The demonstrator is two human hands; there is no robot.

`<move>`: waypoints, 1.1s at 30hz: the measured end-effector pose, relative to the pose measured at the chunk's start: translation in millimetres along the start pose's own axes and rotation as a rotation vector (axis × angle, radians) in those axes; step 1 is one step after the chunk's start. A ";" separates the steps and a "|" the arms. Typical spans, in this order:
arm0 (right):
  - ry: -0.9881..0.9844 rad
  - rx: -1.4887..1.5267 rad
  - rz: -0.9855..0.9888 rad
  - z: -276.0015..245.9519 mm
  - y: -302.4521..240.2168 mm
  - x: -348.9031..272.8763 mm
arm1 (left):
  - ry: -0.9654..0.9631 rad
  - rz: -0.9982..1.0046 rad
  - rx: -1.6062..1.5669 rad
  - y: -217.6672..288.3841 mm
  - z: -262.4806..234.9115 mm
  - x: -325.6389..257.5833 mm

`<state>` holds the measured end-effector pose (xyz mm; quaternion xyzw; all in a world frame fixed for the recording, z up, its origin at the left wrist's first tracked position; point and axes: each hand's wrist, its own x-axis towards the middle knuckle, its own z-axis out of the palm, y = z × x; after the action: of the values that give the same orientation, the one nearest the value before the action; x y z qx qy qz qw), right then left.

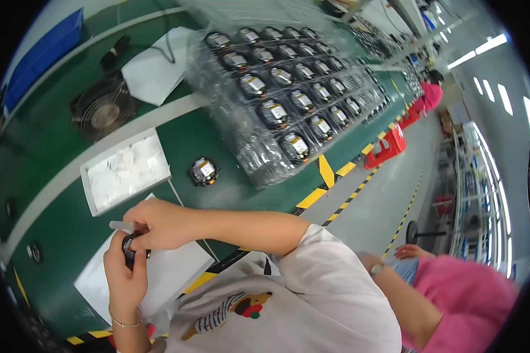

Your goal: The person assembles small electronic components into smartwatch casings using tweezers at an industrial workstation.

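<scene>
My left hand (123,282), with a thin bracelet at its wrist, grips a small round black part (128,248) over a white sheet (179,267). From the right, my right hand (165,223) reaches across with its fingers closed on a whitish pen-like stick (121,225). Its fingertips meet the black part, and the stick's tip points left, away from that part. Fingers cover much of the part. Beyond my hands, a similar round part with a pale label (204,171) lies on the green table. A shallow white box (88,191) holding white scraps stands beside it.
Stacked clear plastic trays (250,159) hold several labelled round parts at the far right. A fan with a wire guard (105,113), white sheets (153,70) and a blue bin (44,56) are farther off. A person in pink (465,294) is close on my right; a red stool (388,147) stands beyond.
</scene>
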<state>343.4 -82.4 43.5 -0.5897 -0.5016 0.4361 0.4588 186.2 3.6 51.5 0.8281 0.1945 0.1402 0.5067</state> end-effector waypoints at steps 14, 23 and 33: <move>0.130 -0.162 -0.213 -2.8 -7.0 -23.5 | -0.147 -0.059 -0.231 -20.2 -14.3 -3.6; 0.337 -0.356 -0.136 6.5 -6.7 -14.7 | 0.141 0.133 0.093 -29.6 2.7 2.6; 0.100 0.084 -0.013 -9.5 11.6 4.7 | -0.108 -0.109 -0.382 -19.1 -9.8 20.3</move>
<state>355.5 -79.6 33.8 -0.5878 -0.4631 0.4237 0.5104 196.5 28.6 39.5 0.7115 0.1817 0.1024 0.6710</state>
